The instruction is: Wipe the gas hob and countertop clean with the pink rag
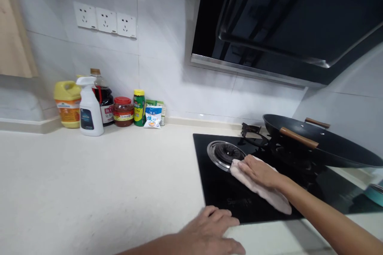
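A white cloth point(271, 197) lies bunched on the black glass gas stove point(217, 197), under my right hand point(259, 171). The fingers of that hand are closed on the cloth and press it beside the left burner point(229, 152), close to its metal ring. My left hand point(211, 229) rests with spread fingers at the stove's front left corner, partly on the pale countertop point(134, 191). It holds nothing.
A large wok point(323, 143) with wooden handles sits on the right burner. Behind the left burner is a black pot support point(253, 133). The range hood point(269, 28) overhangs the stove. A white spray bottle point(89, 107), jars and bottles line the wall at left.
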The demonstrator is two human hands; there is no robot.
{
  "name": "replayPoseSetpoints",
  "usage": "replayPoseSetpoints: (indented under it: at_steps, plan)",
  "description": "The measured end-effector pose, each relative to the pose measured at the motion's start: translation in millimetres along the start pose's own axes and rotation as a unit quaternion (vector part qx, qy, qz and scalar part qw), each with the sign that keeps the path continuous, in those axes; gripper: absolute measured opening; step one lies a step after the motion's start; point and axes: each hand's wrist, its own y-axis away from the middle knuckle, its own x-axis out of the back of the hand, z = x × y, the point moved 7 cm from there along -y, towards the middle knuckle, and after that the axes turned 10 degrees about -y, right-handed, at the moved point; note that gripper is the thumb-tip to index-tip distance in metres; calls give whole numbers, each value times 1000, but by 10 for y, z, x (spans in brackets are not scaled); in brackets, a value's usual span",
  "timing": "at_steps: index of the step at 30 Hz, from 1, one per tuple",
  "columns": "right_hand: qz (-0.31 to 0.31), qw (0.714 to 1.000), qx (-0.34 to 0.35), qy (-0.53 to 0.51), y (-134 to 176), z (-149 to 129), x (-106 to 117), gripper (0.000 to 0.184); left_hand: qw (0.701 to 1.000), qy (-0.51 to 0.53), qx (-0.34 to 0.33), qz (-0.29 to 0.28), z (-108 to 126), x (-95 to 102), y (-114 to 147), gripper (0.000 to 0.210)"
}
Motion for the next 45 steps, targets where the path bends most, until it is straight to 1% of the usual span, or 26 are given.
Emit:
replayPoseSetpoints:
  at_steps: [3, 6, 9, 11, 13, 14, 16, 18, 20, 22, 23, 25, 27, 30, 33, 35, 38, 40, 42, 45]
  plan:
    - [26, 999, -16, 19, -183, 196, 14, 48, 1000, -11, -6, 6, 2, -25, -17, 43]
    - [48, 996, 22, 69, -378, 243, 0, 43, 999, -26, -10, 29, 3, -16, -29, 42]
    - [28, 993, 56, 105, -517, 222, -40, 41, 999, -26, -13, 38, -6, -24, -20, 41]
    - [15, 996, 41, 83, -539, 226, -12, 42, 999, -18, -14, 39, -17, -54, -6, 41]
    - [31, 997, -3, 66, -486, 262, 101, 44, 999, -11, -14, 44, -23, -88, 8, 42]
    - [43, 995, -25, 81, -432, 285, 175, 45, 999, -9, -12, 46, -24, -100, 13, 42]
    - [55, 984, -61, 157, -283, 344, 311, 44, 999, -4, -7, 45, -21, -111, 17, 42]
    - [27, 966, -79, 244, -117, 434, 364, 36, 999, 1, -3, 34, -8, -97, 9, 41]
    - [-31, 954, -90, 285, 36, 566, 312, 28, 1000, 4, -1, 19, 11, -63, -7, 41]
    - [-78, 952, -78, 284, 134, 660, 198, 25, 1000, 5, 1, 11, 27, -22, -25, 39]
    - [-86, 955, -66, 276, 150, 680, 143, 26, 1000, 3, 3, 10, 31, -6, -33, 38]
    - [-73, 964, -43, 252, 114, 674, 65, 28, 1000, -2, 7, 9, 29, -4, -46, 37]
    - [-52, 971, -38, 230, 14, 653, 28, 29, 1000, -7, 7, 7, 20, -43, -52, 38]
    - [-50, 974, -41, 216, -181, 646, 26, 30, 1000, -6, 0, 12, 6, -124, -55, 38]
    - [-46, 973, -51, 220, -379, 699, 106, 30, 1000, -3, -1, 30, -20, -160, -55, 41]
    - [-38, 972, -59, 223, -515, 756, 166, 31, 999, 7, 9, 35, -58, -169, -59, 43]
    - [-34, 974, -73, 213, -741, 849, 199, 36, 998, 44, 30, 21, -129, -205, -80, 43]
    - [-39, 976, -85, 199, -906, 903, 180, 36, 997, 73, 39, 10, -163, -245, -104, 45]
    - [-45, 977, -94, 185, -1077, 938, 151, 34, 993, 102, 53, 6, -187, -276, -132, 50]
    - [-56, 979, -99, 168, -1335, 951, 118, 38, 987, 139, 81, 2, -189, -283, -163, 57]
